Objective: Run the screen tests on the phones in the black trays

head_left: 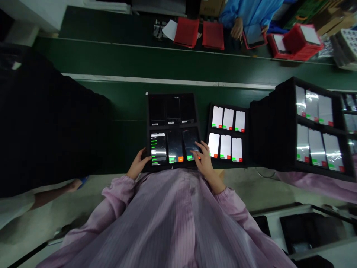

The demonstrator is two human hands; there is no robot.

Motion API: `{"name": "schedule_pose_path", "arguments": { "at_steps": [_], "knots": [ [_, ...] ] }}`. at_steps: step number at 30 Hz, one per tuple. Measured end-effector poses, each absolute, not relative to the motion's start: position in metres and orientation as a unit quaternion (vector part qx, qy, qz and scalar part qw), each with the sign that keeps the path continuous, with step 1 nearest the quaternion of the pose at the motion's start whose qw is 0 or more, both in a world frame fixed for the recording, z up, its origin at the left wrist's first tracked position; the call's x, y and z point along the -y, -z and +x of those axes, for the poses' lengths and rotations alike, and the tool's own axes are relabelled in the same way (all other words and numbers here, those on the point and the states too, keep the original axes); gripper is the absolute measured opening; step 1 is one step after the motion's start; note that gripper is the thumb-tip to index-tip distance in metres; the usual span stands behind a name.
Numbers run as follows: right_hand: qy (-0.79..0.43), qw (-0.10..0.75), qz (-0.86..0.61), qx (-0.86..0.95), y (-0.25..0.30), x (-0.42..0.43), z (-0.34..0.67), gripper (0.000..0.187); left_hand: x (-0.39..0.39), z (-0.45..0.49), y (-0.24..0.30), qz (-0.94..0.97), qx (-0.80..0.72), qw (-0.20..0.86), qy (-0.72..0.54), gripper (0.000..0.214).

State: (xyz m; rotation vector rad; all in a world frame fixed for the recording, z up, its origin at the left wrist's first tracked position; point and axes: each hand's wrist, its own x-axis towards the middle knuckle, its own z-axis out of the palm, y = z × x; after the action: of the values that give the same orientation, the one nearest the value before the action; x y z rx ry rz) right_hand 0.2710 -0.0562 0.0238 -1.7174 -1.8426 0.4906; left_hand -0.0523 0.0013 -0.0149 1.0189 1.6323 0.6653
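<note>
A black foam tray [173, 126] of smartphones lies in front of me. Its upper row holds three dark phones. Below, the left phone [158, 149] shows lines of text with green marks, while the middle phone [175, 147] and right phone [191, 143] have dark screens with coloured blocks at the bottom. At the tray's lower left edge, my left hand [136, 164] grips the side, thumb at the rim; its other fingers are partly hidden. My right hand [205, 162] is over the lower right phone, fingers spread and fingertips at its screen, holding nothing.
Close on the right lies another tray [226, 132] of white-lit phones. Beyond it stand stacked black trays [267, 130]. A tall black stack [55, 123] fills the left. Across the green bench [167, 61], a blue-sleeved co-worker [248, 15] handles a red-edged item among red folders [186, 32].
</note>
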Motion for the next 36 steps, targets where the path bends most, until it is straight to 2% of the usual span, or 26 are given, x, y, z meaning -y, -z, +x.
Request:
{"name": "schedule_pose_path", "arguments": {
  "at_steps": [4,9,14,17,20,24,27,31,36],
  "knots": [
    [-0.144,0.307,-0.682,0.648,-0.022,0.045,0.284,0.038,-0.021,-0.057,0.009,0.421,-0.689,0.514,-0.290,0.048],
    [-0.100,0.298,-0.715,0.625,-0.015,0.003,0.284,0.033,-0.077,-0.035,-0.001,0.494,-0.709,0.422,-0.274,0.065],
    [-0.102,0.236,-0.750,0.609,-0.017,-0.055,0.269,0.037,-0.144,0.018,-0.020,0.571,-0.727,0.333,-0.186,0.090],
    [-0.130,0.178,-0.782,0.583,-0.022,-0.087,0.258,0.040,-0.175,0.047,-0.029,0.576,-0.757,0.285,-0.120,0.097],
    [-0.151,0.129,-0.802,0.564,-0.025,-0.111,0.246,0.044,-0.196,0.065,-0.031,0.575,-0.777,0.240,-0.083,0.099],
    [-0.149,0.083,-0.818,0.550,-0.022,-0.131,0.234,0.061,-0.208,0.071,-0.023,0.587,-0.781,0.193,-0.088,0.098],
    [-0.145,0.086,-0.818,0.550,-0.017,-0.142,0.231,0.071,-0.207,0.071,-0.019,0.592,-0.779,0.180,-0.104,0.096],
    [-0.143,0.098,-0.814,0.554,-0.015,-0.153,0.230,0.076,-0.203,0.071,-0.023,0.588,-0.781,0.183,-0.103,0.095],
    [-0.149,0.072,-0.817,0.553,-0.019,-0.163,0.228,0.080,-0.204,0.072,-0.029,0.583,-0.785,0.188,-0.093,0.093]
  ]
}}
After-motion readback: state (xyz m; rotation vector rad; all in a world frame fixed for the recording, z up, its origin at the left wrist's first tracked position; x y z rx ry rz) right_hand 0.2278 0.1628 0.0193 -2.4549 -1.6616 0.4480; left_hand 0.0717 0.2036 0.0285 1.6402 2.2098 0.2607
